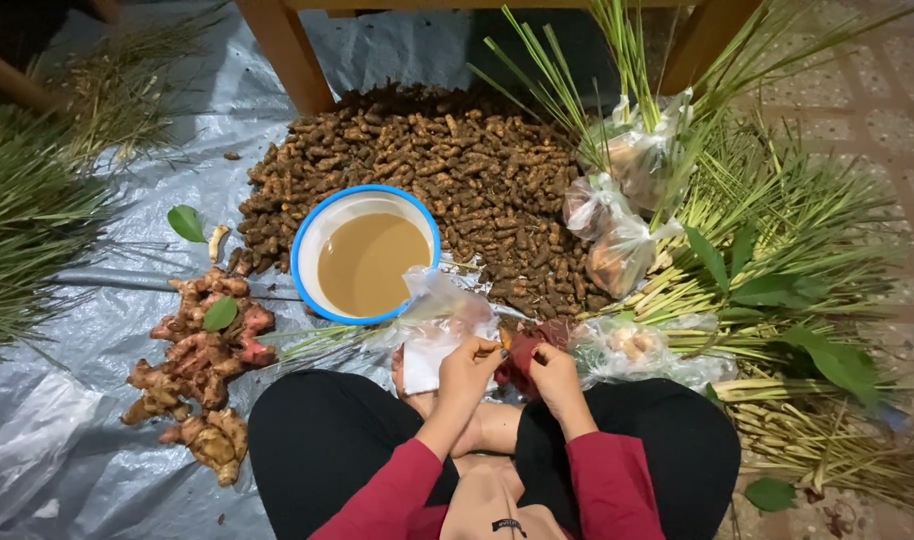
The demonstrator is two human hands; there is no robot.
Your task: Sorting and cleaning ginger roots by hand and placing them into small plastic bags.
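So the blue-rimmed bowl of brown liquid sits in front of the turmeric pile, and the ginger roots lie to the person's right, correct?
Not quite. The head view shows the ginger roots to the person's left, on the grey sheet. The blue-rimmed bowl does sit in front of the turmeric pile.

Seated cross-legged on grey plastic sheet (127, 300). Left hand (465, 368) and right hand (554, 372) meet over a dark red piece (522, 355), fingers pinched on it. Blue-rimmed bowl (365, 255) of murky brown water just ahead; turmeric heap (457, 170) behind; ginger roots (202, 360) left; lemongrass (797, 250) and filled clear bags (617, 230) right
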